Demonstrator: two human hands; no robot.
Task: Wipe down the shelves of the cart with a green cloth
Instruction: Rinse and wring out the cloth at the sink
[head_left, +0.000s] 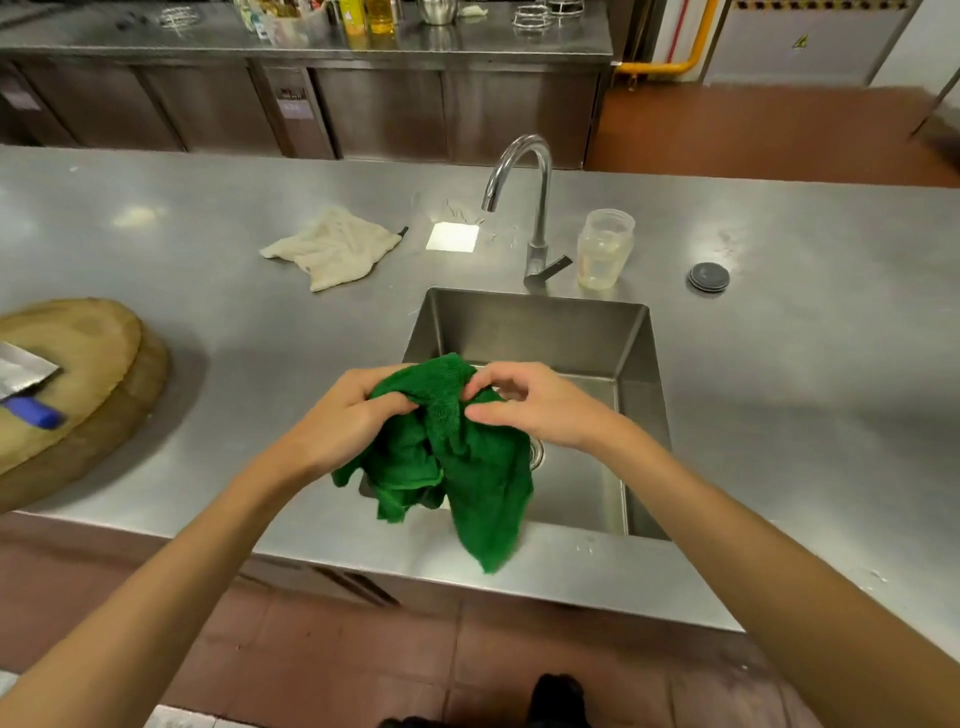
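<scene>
Both hands, L & R, gripping green cloth, bunched btwn them

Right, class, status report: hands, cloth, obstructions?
Left hand and right hand both gripping green cloth. Cloth bunched over sink. No cart in view.

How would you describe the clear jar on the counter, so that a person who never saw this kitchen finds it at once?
Start at the steel sink set into the long counter and find the curved faucet behind it. Just right of the faucet's base stands the clear jar, upright and without a lid. It is the only see-through container there; the dark round disc further right is flat and opaque.
</scene>
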